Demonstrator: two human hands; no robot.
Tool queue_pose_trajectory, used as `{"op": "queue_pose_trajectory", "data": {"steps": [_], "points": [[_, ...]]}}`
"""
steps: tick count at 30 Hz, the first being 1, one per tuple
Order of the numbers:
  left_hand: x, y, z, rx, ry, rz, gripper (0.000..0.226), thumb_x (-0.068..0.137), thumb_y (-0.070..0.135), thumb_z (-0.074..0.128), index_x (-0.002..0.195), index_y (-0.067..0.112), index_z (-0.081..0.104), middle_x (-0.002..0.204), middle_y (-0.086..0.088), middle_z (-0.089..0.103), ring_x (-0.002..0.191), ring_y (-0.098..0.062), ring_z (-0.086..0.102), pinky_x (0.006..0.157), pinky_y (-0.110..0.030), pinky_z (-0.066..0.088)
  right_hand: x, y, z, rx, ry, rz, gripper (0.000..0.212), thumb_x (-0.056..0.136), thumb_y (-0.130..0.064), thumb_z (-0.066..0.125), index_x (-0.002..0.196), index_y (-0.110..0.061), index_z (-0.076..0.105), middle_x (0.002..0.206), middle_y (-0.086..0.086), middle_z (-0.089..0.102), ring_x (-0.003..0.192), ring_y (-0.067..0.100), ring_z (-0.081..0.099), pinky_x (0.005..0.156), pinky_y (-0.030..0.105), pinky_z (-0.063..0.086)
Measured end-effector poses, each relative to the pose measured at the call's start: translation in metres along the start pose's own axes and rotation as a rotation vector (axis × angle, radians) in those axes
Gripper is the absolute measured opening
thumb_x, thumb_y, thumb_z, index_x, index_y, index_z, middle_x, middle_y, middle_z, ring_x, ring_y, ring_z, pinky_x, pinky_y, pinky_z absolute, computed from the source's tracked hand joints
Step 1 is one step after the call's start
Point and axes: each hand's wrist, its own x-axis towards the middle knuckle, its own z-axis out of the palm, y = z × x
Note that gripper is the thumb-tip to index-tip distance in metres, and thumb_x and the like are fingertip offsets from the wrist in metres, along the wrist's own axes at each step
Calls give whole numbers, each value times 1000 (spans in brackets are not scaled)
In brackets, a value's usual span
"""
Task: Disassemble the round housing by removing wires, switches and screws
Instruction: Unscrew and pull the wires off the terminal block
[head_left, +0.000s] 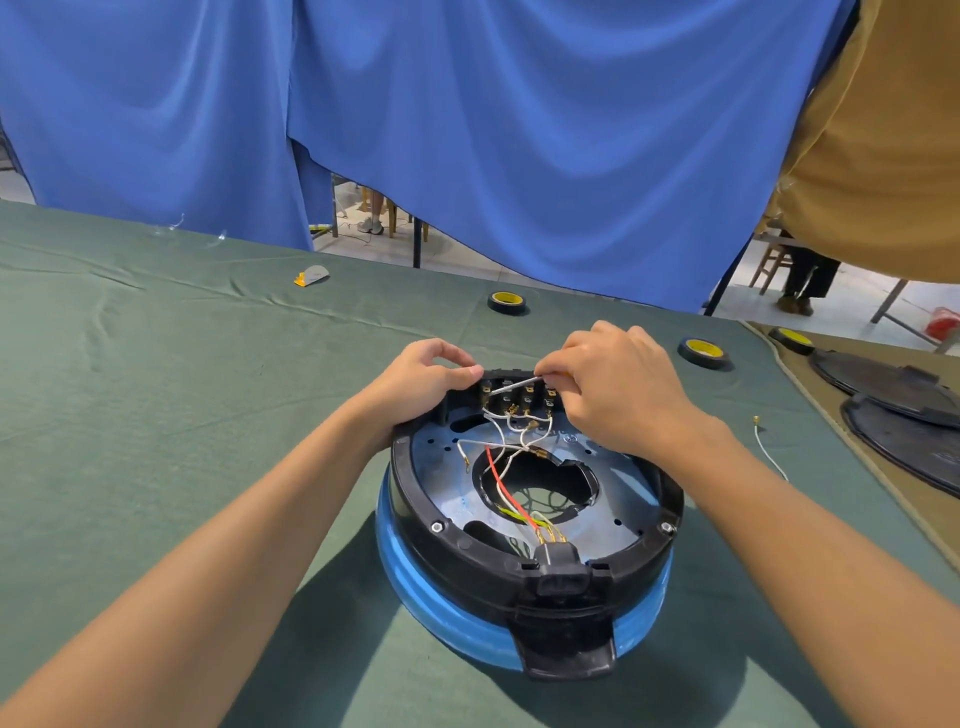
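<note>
The round housing (524, 561), black on a blue base, lies upside down on the green cloth in front of me. White wires and one red wire (498, 470) run from a row of switches (519, 400) at its far rim down into the centre hole. My left hand (423, 382) grips the far left rim beside the switches, thumb pressed on top. My right hand (618, 387) holds a thin screwdriver (514, 385) whose metal shaft points left into the switch block. Two silver screws (437, 527) (667, 528) sit on the near rim.
A loose white wire (769, 452) lies on the cloth to the right. Two black tape rolls (506, 302) (704, 353) stand behind the housing, a third (792, 340) farther right. Black round covers (898, 410) lie at the right edge. A small grey-and-yellow piece (311, 275) lies at the back left.
</note>
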Motion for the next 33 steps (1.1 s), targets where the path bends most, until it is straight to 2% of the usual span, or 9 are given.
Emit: {"op": "queue_pose_trajectory", "data": {"steps": [6,12,16,20,22,25,28,33], "points": [[-2,0,1,-190,-34,-35,4,90,8,66,94,7,66,64,-1,70,56,-10,68,49,-20,51,-2,1,-1,-6,-13,-6,26,97,-26,49,110,-34,70,101,-6,67,94,19,50,72,32,31],[-2,-1,1,-212,-26,-38,2,89,9,67,89,7,68,67,-2,71,59,-11,69,50,-20,52,-2,-5,1,-22,-3,-4,26,97,-27,49,112,-34,70,102,-5,67,95,21,51,73,33,32],[-2,-1,0,-220,-41,-38,3,89,9,67,87,7,66,64,-2,70,58,-13,68,51,-23,53,-4,-11,-1,-145,20,-36,27,95,-25,50,113,-31,69,102,-3,66,95,23,50,71,33,28],[-2,0,0,-204,-41,-39,14,89,10,67,77,9,62,57,-1,67,51,-11,64,48,-21,50,-12,-19,0,-356,40,-90,25,85,-15,50,97,-21,71,91,3,65,84,28,50,67,34,23],[-2,0,0,-195,-37,-39,18,89,10,68,73,9,58,53,1,64,47,-10,61,45,-19,47,-14,-21,0,-400,68,-106,24,80,-11,51,90,-19,72,86,5,64,80,29,50,66,35,23],[-2,1,0,-171,-22,-36,22,89,12,69,71,11,56,51,3,62,45,-9,60,43,-18,46,-9,-17,-1,-394,78,-140,26,80,-10,51,90,-19,73,90,4,65,82,29,50,68,36,20],[-2,1,0,-133,-6,-28,25,88,14,70,69,12,54,50,3,60,44,-9,58,43,-18,45,6,-10,-4,-327,6,-179,32,83,-11,51,100,-26,73,100,-1,64,91,26,46,71,36,16],[-2,2,1,-104,10,-28,27,88,15,71,67,13,53,49,3,57,42,-10,55,42,-18,44,40,7,-9,-151,-182,-228,33,96,-16,50,106,-38,71,107,-8,63,95,19,40,73,35,19]]}}
